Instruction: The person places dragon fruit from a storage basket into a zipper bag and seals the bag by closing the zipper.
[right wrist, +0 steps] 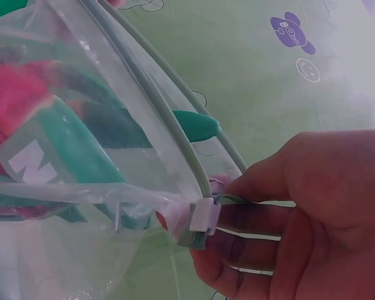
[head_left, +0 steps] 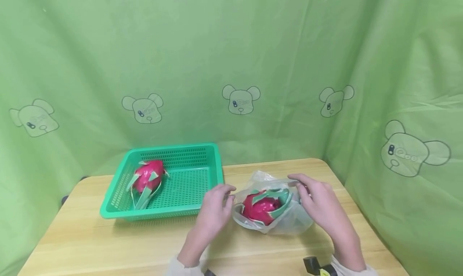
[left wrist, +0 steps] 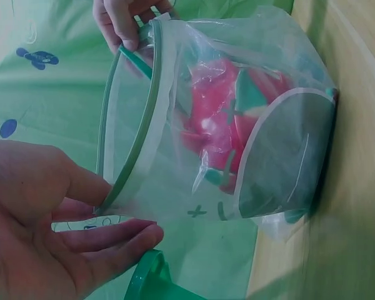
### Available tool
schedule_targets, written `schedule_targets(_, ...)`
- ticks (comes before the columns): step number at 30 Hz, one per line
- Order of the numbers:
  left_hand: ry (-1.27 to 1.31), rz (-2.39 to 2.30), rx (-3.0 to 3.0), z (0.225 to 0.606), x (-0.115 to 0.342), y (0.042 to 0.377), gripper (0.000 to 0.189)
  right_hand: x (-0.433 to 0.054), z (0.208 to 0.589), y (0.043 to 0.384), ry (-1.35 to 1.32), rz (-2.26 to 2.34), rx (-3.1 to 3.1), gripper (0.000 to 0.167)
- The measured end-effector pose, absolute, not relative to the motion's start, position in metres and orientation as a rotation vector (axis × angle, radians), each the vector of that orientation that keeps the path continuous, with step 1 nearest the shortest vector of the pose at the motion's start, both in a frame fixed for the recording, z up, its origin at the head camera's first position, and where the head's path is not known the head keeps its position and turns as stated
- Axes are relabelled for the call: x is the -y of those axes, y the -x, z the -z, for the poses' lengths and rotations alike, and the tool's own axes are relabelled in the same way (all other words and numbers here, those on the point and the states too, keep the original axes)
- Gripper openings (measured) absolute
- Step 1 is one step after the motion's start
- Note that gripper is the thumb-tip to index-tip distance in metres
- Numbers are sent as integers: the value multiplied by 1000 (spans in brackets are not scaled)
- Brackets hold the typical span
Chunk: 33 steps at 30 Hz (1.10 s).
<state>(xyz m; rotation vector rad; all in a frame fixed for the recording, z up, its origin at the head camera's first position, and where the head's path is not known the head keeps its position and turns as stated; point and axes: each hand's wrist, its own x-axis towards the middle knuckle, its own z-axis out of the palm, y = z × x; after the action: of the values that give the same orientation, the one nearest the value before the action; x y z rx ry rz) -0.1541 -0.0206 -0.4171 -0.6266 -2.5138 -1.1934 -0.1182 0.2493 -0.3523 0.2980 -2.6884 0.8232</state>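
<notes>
A clear zip bag [head_left: 294, 221] stands on the table with its mouth spread and a pink-red dragon fruit [head_left: 261, 207] with green scales inside. My left hand [head_left: 216, 207] pinches one corner of the mouth, at the end of the green zip strip [left wrist: 151, 100]. At the opposite corner my right hand [head_left: 320, 201] pinches the bag edge, thumb and fingers right beside the white zip slider [right wrist: 204, 215]. One long green scale tip [right wrist: 197, 126] pokes up through the opening. Printed marks and a grey panel [left wrist: 287, 156] cover part of the fruit in the left wrist view.
A green perforated basket [head_left: 188, 183] sits left of the bag, holding another dragon fruit [head_left: 150, 176] at its left side. Both rest on a wooden table [head_left: 155, 244]. Green curtains [head_left: 275, 131] with printed bear heads close in the back and sides.
</notes>
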Motion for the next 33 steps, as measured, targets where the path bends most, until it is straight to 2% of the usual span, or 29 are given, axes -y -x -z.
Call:
schedule_targets(5, 642, 1317, 2534, 420, 16, 151, 25, -249, 353, 120, -280, -821, 2693, 31)
schedule_targets(10, 689, 1665, 2457, 429, 3, 146, 54, -251, 354, 121, -257, -811, 2699, 31)
schedule_targets(14, 564, 2120, 2240, 438, -6, 145, 67, -254, 355, 122, -253, -793, 2707, 30)
schedule_targets(18, 387, 2370, 2074, 450, -15, 146, 64, -256, 356, 123, -252, -805, 2719, 31)
schedule_targets(24, 209, 2418, 2069, 459, -25, 141, 45, -257, 357, 125, -220, -822, 2733, 33)
schedule_targets(33, 185, 2416, 2072, 458, -30, 140, 38, -258, 359, 126, -169, -845, 2782, 41)
